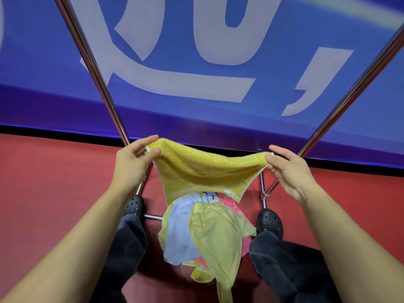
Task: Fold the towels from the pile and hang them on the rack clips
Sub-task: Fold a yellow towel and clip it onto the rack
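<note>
Forearms, bare, enter from the lower corners of the frame and converge toward the centre.

Left hand [134,157]: centre-left; thumb and fingers pinch the left top corner of the yellow towel [203,172].

Right hand [288,166]: centre-right; thumb and fingers pinch the right top corner of the same towel.

Yellow towel: held in the air between both hands at mid-frame, top edge sagging slightly, lower edge hanging free with a pale border. It looks doubled over, though the number of layers cannot be told. Judged to be in folding, not yet hung.

Pile of towels [203,232]: lower centre, directly below the held towel, on the red floor [54,182] between the person's dark trouser legs and black perforated clogs [270,221]. Pale yellow, white, pink and striped pieces are visible, all crumpled and unfolded. Several remain to be processed.

Rack [102,84]: shiny metal tubes rise diagonally from behind the hands to the upper left and upper right of the frame, with a low crossbar near the feet. No clips and no hung towels appear in view, so the finished count cannot be told.

Blue banner [218,110] with large pale lettering: upper half, behind the rack.
</note>
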